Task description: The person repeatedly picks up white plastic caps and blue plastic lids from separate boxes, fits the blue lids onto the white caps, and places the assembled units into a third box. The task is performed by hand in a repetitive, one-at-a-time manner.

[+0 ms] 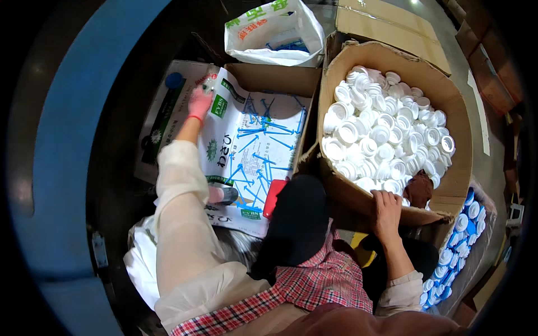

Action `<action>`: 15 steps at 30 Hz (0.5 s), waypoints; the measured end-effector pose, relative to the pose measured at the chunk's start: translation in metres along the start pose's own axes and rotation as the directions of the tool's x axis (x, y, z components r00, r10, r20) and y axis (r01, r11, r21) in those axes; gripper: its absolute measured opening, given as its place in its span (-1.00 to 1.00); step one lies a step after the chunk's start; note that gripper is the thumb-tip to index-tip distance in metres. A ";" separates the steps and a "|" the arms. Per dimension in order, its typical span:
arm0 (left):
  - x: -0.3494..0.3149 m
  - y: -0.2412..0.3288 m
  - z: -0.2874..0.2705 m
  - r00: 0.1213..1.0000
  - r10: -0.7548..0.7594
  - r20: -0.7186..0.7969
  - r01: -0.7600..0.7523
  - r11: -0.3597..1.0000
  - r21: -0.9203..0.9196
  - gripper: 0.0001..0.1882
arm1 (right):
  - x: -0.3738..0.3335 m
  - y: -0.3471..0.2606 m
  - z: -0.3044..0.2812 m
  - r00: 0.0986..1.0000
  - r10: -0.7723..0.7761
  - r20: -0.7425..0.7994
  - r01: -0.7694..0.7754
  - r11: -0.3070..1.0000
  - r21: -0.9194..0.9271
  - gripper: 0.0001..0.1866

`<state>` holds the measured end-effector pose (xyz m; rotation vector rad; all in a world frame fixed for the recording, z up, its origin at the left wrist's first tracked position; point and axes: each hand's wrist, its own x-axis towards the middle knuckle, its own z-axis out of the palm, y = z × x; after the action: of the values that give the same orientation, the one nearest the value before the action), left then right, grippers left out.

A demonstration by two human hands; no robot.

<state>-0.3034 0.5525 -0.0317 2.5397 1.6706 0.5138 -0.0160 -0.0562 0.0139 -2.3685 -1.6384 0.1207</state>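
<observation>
Plaid apron (322,283) nearest, dark knee (295,224) covering a corner of the lined box (274,77).
Gloved left hand (199,103) is at the box's left side, grip unclear; right hand (386,214) hooks over the rim of the carton (460,182) of white caps (386,134). Blue sticks (256,131) lie inside the box; white sack (272,57) beyond.

We are seeing a sack (246,55) standing at the frame's top centre, behind a lined carton (274,77) where plastic rods (281,143) are lying. Right of this, an open carton (455,187) is holding round caps (386,134); more caps (445,257) are filling a bag (483,235) at the lower right.
</observation>
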 end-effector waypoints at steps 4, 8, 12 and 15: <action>0.063 -0.086 -0.004 0.989 -0.141 0.049 0.123 0.954 0.272 -0.43 | 0.004 0.001 0.010 1.000 -0.004 0.001 0.004 0.998 -0.067 -0.54; 0.119 -0.097 0.021 0.964 -0.235 0.126 0.196 0.944 0.265 -0.42 | 0.000 -0.004 0.009 0.998 0.056 0.019 -0.053 0.989 -0.135 -0.57; 0.139 -0.195 0.066 0.981 -0.164 0.100 0.121 0.931 0.344 -0.54 | 0.007 -0.005 0.006 0.997 0.054 0.048 -0.048 0.992 -0.113 -0.57; 0.140 -0.304 0.039 0.998 0.059 0.011 -0.054 0.812 0.581 -0.64 | 0.022 0.012 0.021 0.999 -0.035 0.016 0.036 0.999 -0.037 -0.58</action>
<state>-0.5099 0.8094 -0.1042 2.9949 2.0090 -0.0103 -0.0014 -0.0365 -0.0082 -2.3702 -1.7038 0.1028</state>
